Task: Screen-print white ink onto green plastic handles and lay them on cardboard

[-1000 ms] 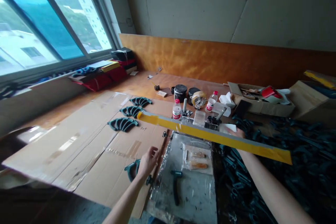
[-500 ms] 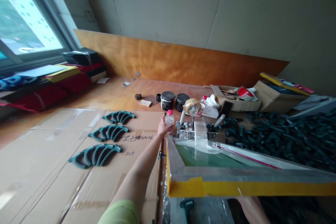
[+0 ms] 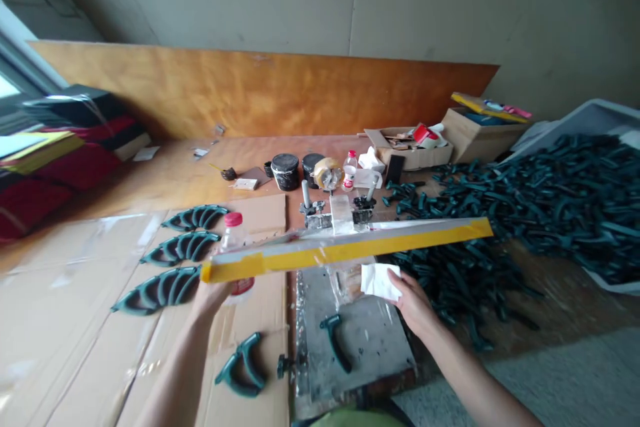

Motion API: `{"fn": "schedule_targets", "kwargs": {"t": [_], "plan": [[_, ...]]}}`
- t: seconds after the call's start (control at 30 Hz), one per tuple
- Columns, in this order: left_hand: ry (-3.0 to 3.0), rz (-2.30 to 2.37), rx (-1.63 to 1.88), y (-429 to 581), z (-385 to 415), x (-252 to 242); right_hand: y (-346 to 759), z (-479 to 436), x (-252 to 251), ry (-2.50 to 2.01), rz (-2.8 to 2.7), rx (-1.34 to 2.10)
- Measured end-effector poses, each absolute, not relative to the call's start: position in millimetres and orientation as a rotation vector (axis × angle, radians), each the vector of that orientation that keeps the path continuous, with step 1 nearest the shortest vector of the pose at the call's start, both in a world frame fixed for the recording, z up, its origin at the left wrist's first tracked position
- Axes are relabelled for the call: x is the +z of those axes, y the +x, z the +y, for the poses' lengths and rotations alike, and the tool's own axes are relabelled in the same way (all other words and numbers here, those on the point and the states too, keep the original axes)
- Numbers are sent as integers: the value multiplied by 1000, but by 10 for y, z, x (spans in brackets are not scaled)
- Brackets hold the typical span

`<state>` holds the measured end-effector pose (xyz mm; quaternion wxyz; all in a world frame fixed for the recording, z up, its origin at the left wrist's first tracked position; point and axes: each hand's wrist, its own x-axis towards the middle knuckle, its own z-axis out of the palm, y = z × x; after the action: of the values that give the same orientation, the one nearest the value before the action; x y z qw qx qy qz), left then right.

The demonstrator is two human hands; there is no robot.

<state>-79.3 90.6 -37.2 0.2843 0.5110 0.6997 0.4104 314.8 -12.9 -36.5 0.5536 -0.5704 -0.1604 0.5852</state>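
Observation:
My left hand [image 3: 213, 295] is closed around a clear plastic bottle [image 3: 243, 287] with a red cap; its middle is hidden behind the screen frame [image 3: 345, 247]. That frame has yellow tape along its near edge and stands raised, seen almost edge-on, in front of the hinge clamp [image 3: 320, 219]. My right hand [image 3: 414, 300] pinches a folded white tissue [image 3: 380, 281] just below the frame. Under it, one dark green curved handle [image 3: 337, 345] lies on the grey base plate [image 3: 370, 353]. Left of the plate, a few similar handles [image 3: 245, 368] rest on cardboard.
Three rows of dark green handles [image 3: 163, 290] lie on the cardboard [image 3: 65, 320] at left. A large pile of them [image 3: 465, 273] and a full grey bin [image 3: 595, 107] occupy the right. Black tubs [image 3: 285, 173], a second bottle [image 3: 349, 172] and an open carton [image 3: 420, 159] stand behind.
My left hand has brought the bottle nearer, from beside the clamp to the frame's left corner. The frame is seen more edge-on. My right hand has come into fuller view, holding the tissue.

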Motion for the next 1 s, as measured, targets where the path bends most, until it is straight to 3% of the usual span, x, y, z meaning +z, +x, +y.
{"fn": "schedule_targets", "kwargs": {"t": [0.2, 0.37, 1.0], "plan": [[1641, 1749, 255, -347, -359, -212, 3077, -223, -444, -1277, -507, 1510], [2089, 1759, -177, 560, -597, 48, 2973, -340, -440, -1279, -604, 1644], [2363, 1751, -392, 1013, -385, 321, 3042, -385, -433, -1190, -412, 1696]]}}
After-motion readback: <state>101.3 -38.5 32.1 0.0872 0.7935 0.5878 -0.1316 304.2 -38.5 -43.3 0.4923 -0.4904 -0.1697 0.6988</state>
